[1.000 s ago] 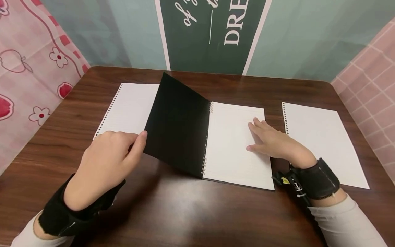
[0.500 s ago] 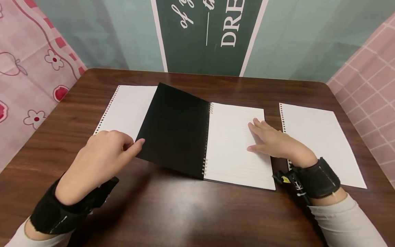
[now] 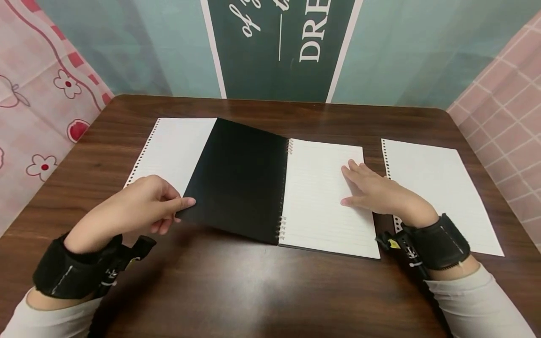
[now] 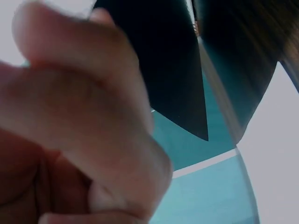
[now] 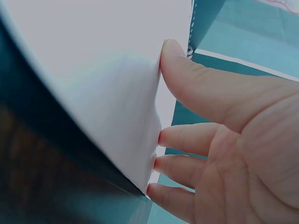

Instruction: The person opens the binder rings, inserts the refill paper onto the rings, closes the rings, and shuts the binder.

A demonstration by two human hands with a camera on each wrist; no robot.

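Head view: spiral notebook [image 3: 287, 188] lies open at frame center, spine running top to bottom; left hand [image 3: 139, 209] pinches the black cover [image 3: 238, 178] at its lower-left corner, right hand [image 3: 376, 192] rests flat on the lined page [image 3: 321, 197]. Left wrist view: curled fingers [image 4: 88, 126] at the cover [image 4: 159, 60]. Right wrist view: straight fingers [image 5: 196, 88] touch the page [image 5: 98, 70].

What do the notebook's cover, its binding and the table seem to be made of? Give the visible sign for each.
Black cover: probably thin matte card or plastic; it stays flat while lifted at a corner. Spiral binding: pale wire coils, likely metal. Table: dark wood or wood-look laminate; grain lines, glossy reflections.
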